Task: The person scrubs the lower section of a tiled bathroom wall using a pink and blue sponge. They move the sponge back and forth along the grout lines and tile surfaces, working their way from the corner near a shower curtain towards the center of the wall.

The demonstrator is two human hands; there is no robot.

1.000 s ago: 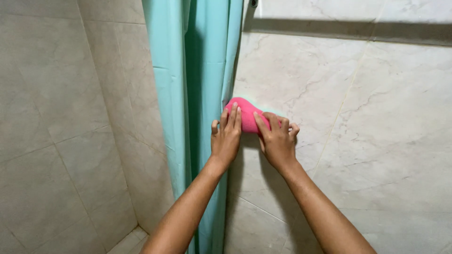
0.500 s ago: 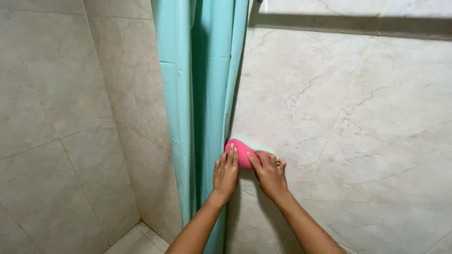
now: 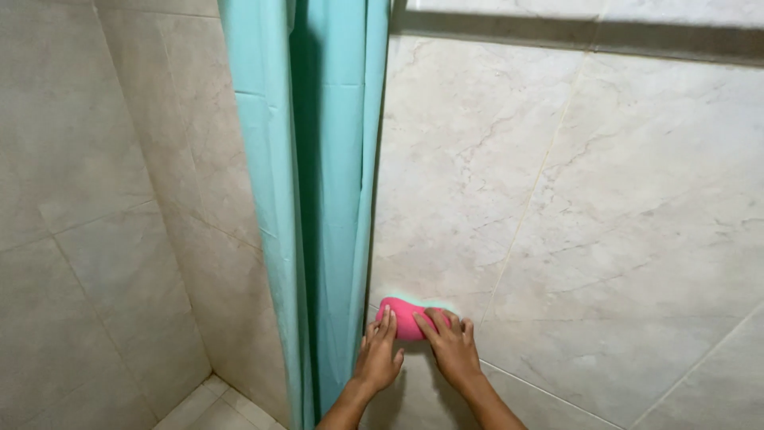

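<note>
Open tiled wall lies rightward; the teal curtain hangs close on the left.
</note>
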